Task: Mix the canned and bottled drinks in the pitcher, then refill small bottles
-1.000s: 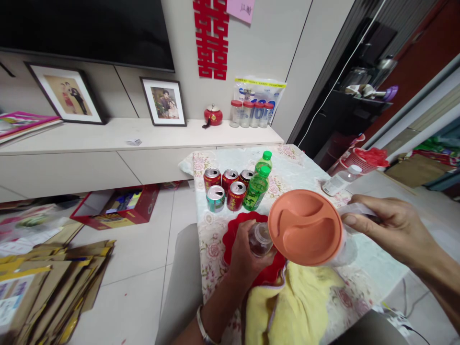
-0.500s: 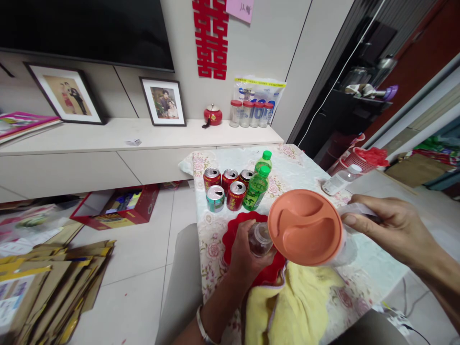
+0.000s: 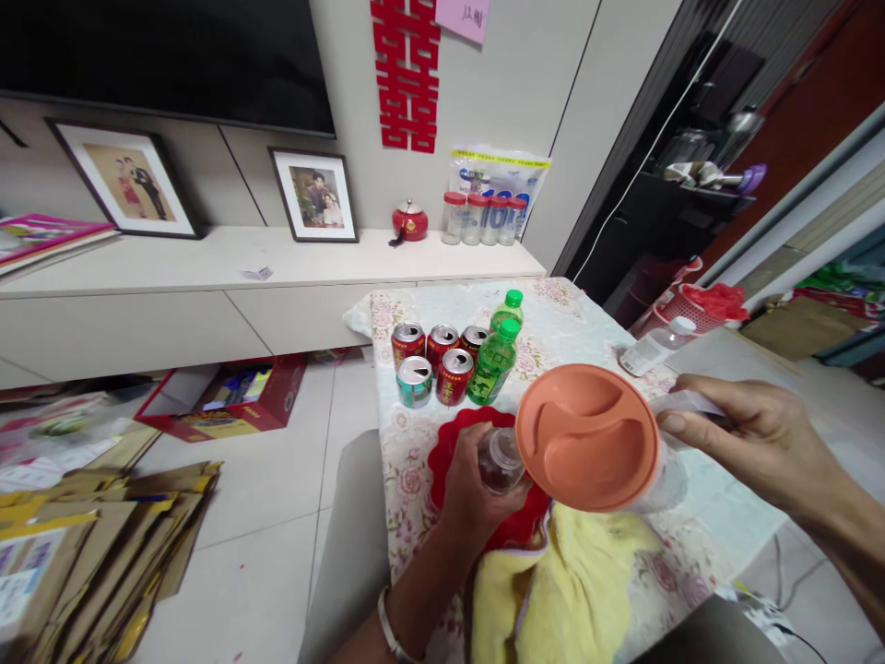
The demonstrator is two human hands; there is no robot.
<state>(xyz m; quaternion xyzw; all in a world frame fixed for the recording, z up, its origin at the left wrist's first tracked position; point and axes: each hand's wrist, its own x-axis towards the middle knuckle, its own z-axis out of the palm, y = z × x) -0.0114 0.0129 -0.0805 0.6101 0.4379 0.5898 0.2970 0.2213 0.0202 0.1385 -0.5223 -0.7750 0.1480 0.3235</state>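
Note:
My left hand (image 3: pixel 477 480) is wrapped round a clear bottle (image 3: pixel 501 459) with its mouth uncapped, above a red scalloped tray (image 3: pixel 449 433). In my right hand (image 3: pixel 753 443) is the handle of a clear pitcher with an orange lid (image 3: pixel 587 438). The pitcher is tilted toward the bottle, and its lid hides where the two meet. Whether liquid flows between them cannot be seen. A yellow cloth (image 3: pixel 581 590) lies on the table below the pitcher.
Several cans (image 3: pixel 454 376) and two green-capped bottles (image 3: pixel 493 364) stand on the flowered tablecloth (image 3: pixel 407 470) beyond the tray. A clear bottle with a white cap (image 3: pixel 656 347) is at the right. Flattened cardboard (image 3: pixel 117 553) lies on the floor at left.

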